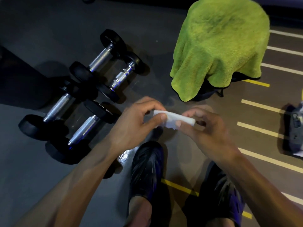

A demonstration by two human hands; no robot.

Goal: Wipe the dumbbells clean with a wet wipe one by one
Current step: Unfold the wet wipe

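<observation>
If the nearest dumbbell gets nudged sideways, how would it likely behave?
The nearest dumbbell has round black ends, so it would probably roll, though its neighbour lies close alongside and may stop it. It looks heavy for its size. The shiny metal handle may be slippery once wiped.

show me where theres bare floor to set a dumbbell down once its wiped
Bare floor lies between the dumbbells and the green towel, and left of the near dumbbell. Crowded by the shoes and the grey bundle.

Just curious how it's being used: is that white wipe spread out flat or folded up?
Folded. The wipe forms a narrow strip pinched between the left hand and right hand, one ragged edge hanging below.
</observation>
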